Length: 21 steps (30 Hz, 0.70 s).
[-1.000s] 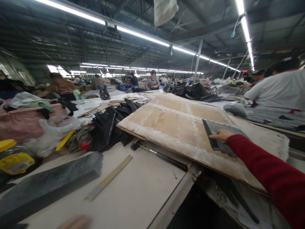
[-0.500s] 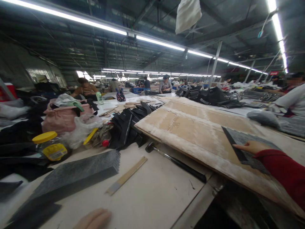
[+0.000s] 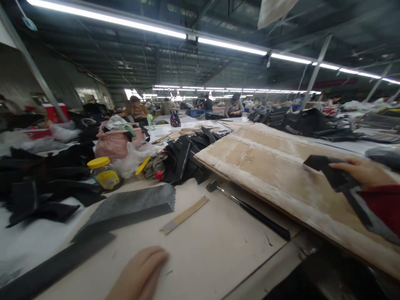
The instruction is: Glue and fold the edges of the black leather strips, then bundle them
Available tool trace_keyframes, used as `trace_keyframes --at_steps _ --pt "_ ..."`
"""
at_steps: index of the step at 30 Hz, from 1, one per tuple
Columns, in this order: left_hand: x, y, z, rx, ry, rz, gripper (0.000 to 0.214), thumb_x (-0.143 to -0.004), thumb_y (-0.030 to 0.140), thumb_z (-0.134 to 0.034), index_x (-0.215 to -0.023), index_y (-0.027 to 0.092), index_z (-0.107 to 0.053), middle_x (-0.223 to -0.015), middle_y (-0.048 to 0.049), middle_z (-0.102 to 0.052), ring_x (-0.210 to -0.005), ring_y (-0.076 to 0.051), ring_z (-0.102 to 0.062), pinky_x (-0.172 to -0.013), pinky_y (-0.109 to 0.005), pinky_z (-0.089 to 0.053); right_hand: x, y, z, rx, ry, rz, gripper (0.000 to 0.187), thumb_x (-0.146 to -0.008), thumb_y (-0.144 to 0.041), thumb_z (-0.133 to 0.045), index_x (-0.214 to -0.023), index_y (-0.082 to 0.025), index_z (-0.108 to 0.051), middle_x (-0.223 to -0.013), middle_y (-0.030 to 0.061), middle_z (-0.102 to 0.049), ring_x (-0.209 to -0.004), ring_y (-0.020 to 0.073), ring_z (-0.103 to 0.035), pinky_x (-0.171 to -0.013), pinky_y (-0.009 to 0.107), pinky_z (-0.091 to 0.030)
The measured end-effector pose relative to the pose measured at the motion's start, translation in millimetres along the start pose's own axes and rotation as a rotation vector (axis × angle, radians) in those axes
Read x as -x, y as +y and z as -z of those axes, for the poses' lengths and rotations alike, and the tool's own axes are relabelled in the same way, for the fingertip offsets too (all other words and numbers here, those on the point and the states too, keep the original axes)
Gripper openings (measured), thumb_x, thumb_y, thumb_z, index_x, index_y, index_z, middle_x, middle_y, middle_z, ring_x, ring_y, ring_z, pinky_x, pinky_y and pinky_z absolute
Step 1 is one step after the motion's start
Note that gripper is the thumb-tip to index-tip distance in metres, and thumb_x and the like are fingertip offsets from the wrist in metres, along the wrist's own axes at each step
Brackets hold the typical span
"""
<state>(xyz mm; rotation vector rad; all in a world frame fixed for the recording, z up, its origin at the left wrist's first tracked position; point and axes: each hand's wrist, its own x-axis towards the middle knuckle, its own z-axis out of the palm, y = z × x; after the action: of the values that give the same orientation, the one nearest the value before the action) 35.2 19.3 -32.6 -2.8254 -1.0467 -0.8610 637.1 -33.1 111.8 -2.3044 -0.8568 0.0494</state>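
Observation:
My right hand (image 3: 364,173), in a red sleeve, pinches a dark grey and black fabric piece (image 3: 331,173), which bends and hangs over the brown board (image 3: 265,154). My left hand (image 3: 142,273) lies on the pale tabletop (image 3: 206,258) with its fingers stretched out and holds nothing. Ahead of it is a flat wooden stick (image 3: 185,214) with a greyish end. A stack of grey felt-like strips (image 3: 131,210) lies to the left, above a long dark strip (image 3: 59,264). Beside the board's edge rests a hammer (image 3: 253,212) with a black handle.
A yellow-lidded jar (image 3: 104,173), a pink bag (image 3: 114,143) and a heap of black pieces (image 3: 183,156) stand along the far left side. Black material (image 3: 304,123) is piled behind the board. Other people (image 3: 234,106) work at tables farther back.
My right hand has lifted the fabric piece off the board, and it now bends. My left hand has come farther into view over the table. The camera has turned left.

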Motion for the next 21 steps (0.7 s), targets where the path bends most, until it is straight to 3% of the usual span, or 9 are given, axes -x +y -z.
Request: trace_keyframes --at_steps 2,5,7,11,14,17,21 --pt "-5.4 11.0 9.2 0.006 -0.055 0.062 0.023 -0.084 0.025 -0.048 -0.104 0.028 -0.059 -0.105 -0.0022 -0.062 -0.095 -0.016 -0.06 -0.084 -0.024 -0.052 20.5 -49.8 1.8 -0.34 -0.063 -0.004 0.045 -0.087 -0.026 -0.049 -0.125 -0.002 -0.049 -0.104 0.0277 -0.061 -0.055 0.0138 -0.06 -0.054 0.034 -0.043" --pt "-9.1 23.0 16.8 0.071 -0.131 0.12 0.023 -0.086 0.02 -0.044 -0.105 0.025 -0.057 -0.107 -0.0046 -0.06 -0.098 -0.017 -0.057 -0.088 -0.028 -0.049 65.5 -125.6 -0.9 -0.547 -0.16 0.073 0.042 -0.086 -0.016 -0.052 -0.127 -0.013 -0.048 -0.109 0.0223 -0.061 -0.054 0.0081 -0.059 -0.054 0.033 -0.042" --pt "-10.3 28.8 20.2 0.123 -0.177 0.126 0.026 -0.086 0.015 -0.041 -0.105 0.023 -0.056 -0.107 -0.0051 -0.058 -0.099 -0.017 -0.055 -0.088 -0.029 -0.048 99.2 -167.5 -8.1 -0.661 -0.339 0.229 0.037 -0.086 -0.014 -0.05 -0.123 -0.013 -0.052 -0.104 0.0186 -0.065 -0.062 0.01 -0.063 -0.058 0.031 -0.045" --pt "-12.1 39.3 27.1 0.204 -0.248 0.083 0.03 -0.084 0.008 -0.039 -0.106 0.023 -0.053 -0.107 -0.0044 -0.057 -0.098 -0.016 -0.052 -0.088 -0.029 -0.045 162.6 -225.8 -33.1 -0.83 -0.758 0.707 0.039 -0.071 -0.023 -0.068 -0.109 -0.02 -0.062 -0.099 0.0044 -0.068 -0.078 0.0117 -0.063 -0.063 0.022 -0.049" --pt "-12.9 46.6 31.5 0.174 -0.313 0.001 0.024 -0.085 0.009 -0.04 -0.1 0.021 -0.054 -0.099 -0.0039 -0.058 -0.089 -0.015 -0.052 -0.083 -0.028 -0.045 201.3 -251.4 -58.5 -0.894 -1.062 0.914 0.037 -0.071 -0.023 -0.068 -0.108 -0.023 -0.063 -0.091 -0.0008 -0.068 -0.077 0.0105 -0.062 -0.063 0.019 -0.049" --pt "-13.6 52.5 33.7 0.09 -0.358 -0.166 0.015 -0.088 0.016 -0.04 -0.094 0.018 -0.053 -0.088 -0.0037 -0.059 -0.079 -0.014 -0.052 -0.076 -0.027 -0.044 225.2 -259.5 -93.6 -0.882 -1.294 0.96 0.033 -0.074 -0.024 -0.064 -0.107 -0.02 -0.063 -0.092 0.0002 -0.066 -0.076 0.0101 -0.061 -0.065 0.019 -0.049" --pt "-13.2 56.7 34.0 -0.013 -0.366 -0.364 0.013 -0.089 0.016 -0.039 -0.094 0.015 -0.051 -0.084 -0.0022 -0.058 -0.075 -0.015 -0.051 -0.07 -0.027 -0.042 231.7 -242.8 -157.2 -0.508 -1.527 1.078 0.033 -0.077 -0.025 -0.059 -0.109 -0.016 -0.062 -0.105 0.0036 -0.063 -0.092 0.0152 -0.058 -0.081 0.027 -0.046"
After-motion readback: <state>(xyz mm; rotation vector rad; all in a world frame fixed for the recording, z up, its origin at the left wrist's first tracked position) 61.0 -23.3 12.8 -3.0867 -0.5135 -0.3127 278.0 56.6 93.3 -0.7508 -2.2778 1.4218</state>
